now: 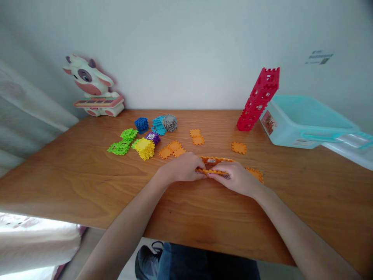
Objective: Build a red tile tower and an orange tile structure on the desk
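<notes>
Orange tile [217, 172]: just below frame centre | Left hand [186, 167] and right hand [236, 177]: both pinch it narrowly | Handling: seems light, stiff plastic, not very fragile; good hold is near toothed edges

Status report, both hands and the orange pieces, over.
Left hand, right hand: gripping orange interlocking panel. Second orange panel just behind. Possible snag: loose orange tile beside right hand.
</notes>
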The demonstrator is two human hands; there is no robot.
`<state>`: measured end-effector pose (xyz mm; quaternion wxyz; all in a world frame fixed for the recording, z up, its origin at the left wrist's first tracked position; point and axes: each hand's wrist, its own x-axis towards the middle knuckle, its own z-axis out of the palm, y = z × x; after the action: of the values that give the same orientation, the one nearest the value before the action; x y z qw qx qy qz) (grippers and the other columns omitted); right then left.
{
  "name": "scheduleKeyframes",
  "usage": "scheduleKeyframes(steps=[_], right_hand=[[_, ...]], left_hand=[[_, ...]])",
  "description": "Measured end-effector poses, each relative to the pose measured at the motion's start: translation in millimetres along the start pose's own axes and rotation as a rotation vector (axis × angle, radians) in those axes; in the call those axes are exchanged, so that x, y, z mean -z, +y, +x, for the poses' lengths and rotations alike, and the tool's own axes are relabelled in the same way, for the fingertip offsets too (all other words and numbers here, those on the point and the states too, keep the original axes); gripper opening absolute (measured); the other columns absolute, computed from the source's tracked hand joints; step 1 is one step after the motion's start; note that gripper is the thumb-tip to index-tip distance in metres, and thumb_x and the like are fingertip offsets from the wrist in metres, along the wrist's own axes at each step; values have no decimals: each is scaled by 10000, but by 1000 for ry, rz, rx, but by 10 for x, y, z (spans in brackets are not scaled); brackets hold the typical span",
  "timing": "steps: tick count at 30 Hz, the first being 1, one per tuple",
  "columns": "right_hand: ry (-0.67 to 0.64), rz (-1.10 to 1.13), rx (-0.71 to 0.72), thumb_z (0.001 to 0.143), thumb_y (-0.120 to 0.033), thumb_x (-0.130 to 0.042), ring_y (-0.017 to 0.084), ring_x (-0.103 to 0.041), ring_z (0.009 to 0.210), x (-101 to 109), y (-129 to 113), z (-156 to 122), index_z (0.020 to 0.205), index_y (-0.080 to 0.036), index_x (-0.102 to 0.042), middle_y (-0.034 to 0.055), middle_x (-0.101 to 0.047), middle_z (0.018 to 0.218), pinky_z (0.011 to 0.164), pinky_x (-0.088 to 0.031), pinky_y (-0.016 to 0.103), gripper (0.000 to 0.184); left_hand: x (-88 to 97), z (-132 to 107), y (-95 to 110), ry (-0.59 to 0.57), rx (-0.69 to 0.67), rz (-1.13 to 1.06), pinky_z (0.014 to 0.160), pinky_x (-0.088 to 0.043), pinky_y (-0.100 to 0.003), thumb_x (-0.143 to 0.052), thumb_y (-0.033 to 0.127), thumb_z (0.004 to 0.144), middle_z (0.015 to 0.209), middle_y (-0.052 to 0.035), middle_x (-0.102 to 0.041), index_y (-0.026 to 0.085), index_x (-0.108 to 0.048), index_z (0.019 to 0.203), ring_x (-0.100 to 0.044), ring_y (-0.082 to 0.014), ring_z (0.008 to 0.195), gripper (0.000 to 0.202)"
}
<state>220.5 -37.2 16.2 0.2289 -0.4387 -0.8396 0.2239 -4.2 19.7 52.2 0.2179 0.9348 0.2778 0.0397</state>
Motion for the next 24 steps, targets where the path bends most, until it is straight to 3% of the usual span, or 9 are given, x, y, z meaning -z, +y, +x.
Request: scheduleKeyframes(steps=[11,17,24], right_hand=[[16,3,-28,1007,-353,-598,212,-726,852,-44,0,1,970,-257,-771,40,-799,978,780,-534,358,201],[35,26,-38,992,-333,-614,213,-727,902,-49,-28,9,1001,-262,-748,40,-796,1029,824,-534,362,151],[21,150,-61,986,-471,-606,193,-734,907,147,-80,-37,1056,-279,-745,25,-793,1049,787,-559,319,247]], left_hand=[[-108,33,-50,37,-42,91,574,-349,-268,-656,314,934,767,-70,-768,177,-786,802,-655,-172,644,231],[-113,21,-55,38,-21,84,602,-378,-258,-651,312,929,797,-66,-773,190,-796,864,-673,-174,673,200],[-48,-1,-61,21,-39,21,584,-361,-253,-691,394,928,780,-36,-764,202,-794,870,-655,-152,639,226]])
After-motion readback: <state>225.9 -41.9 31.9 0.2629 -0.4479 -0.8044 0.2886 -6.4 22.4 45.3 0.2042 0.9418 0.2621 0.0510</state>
